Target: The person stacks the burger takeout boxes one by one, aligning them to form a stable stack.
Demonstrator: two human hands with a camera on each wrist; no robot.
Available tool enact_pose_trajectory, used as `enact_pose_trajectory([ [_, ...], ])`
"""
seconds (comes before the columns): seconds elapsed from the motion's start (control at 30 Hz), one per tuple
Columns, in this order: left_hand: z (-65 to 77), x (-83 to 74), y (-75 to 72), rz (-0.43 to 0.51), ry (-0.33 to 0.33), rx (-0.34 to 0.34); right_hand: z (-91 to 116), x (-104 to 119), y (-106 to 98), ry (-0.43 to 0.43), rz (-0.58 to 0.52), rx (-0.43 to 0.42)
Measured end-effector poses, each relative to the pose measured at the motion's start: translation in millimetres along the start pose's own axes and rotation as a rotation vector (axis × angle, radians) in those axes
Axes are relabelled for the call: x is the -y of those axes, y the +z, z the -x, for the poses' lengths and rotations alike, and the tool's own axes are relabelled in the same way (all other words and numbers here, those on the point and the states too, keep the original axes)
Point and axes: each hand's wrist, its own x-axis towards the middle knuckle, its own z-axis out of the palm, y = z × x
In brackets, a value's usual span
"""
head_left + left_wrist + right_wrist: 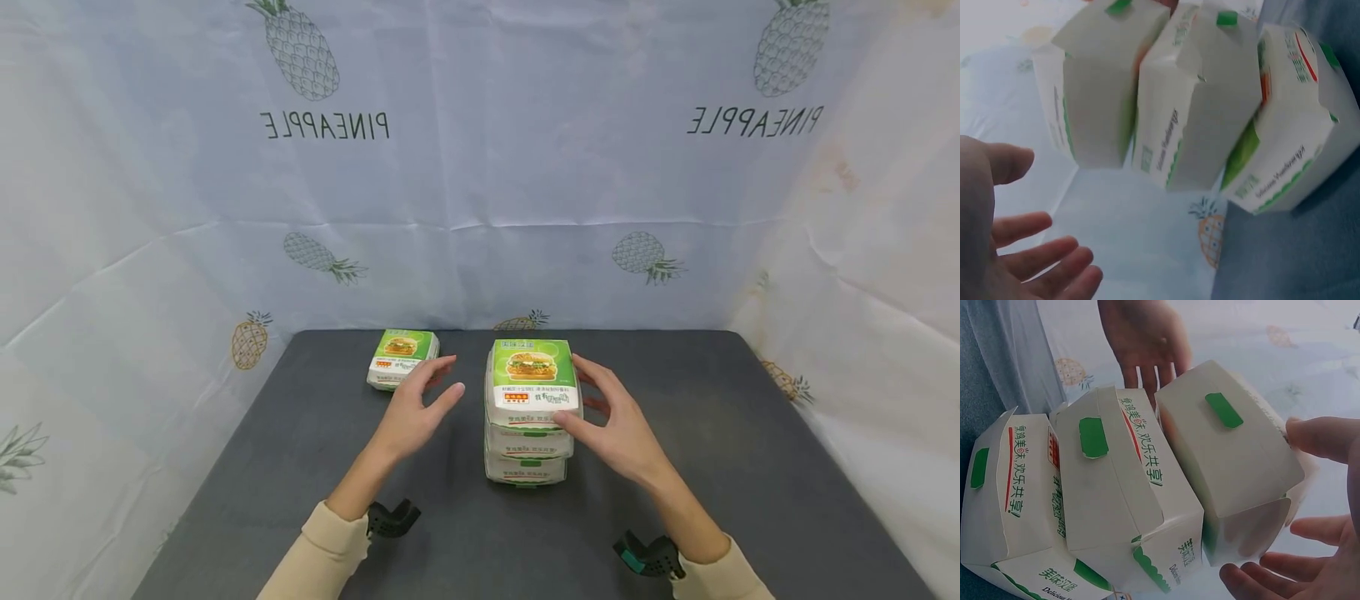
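Observation:
Three white-and-green cardboard burger boxes stand stacked in the middle of the table: a top box (534,385) with a burger picture, a middle box (528,443) and a bottom box (525,472). My right hand (618,429) is at the right side of the top box, thumb at its front corner and fingers spread along the side. In the right wrist view the top box (1229,444) sits slightly askew over the middle box (1125,469). Left of the stack, my left hand (416,408) is apart from the boxes, its fingers loosely spread and holding nothing.
Another burger box (402,360) lies at the back left of the dark table (720,450), beyond my left hand. A pale cloth (480,183) with pineapple prints hangs behind and along both sides. Each wrist wears a black strap (393,518).

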Motion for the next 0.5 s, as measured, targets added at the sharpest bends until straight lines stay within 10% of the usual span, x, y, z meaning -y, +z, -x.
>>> enact_pose_trajectory([
  [0.5,-11.4,45.2,-28.6,-0.128,-0.015,-0.258,0,0,0,-0.011,-0.012,-0.005],
])
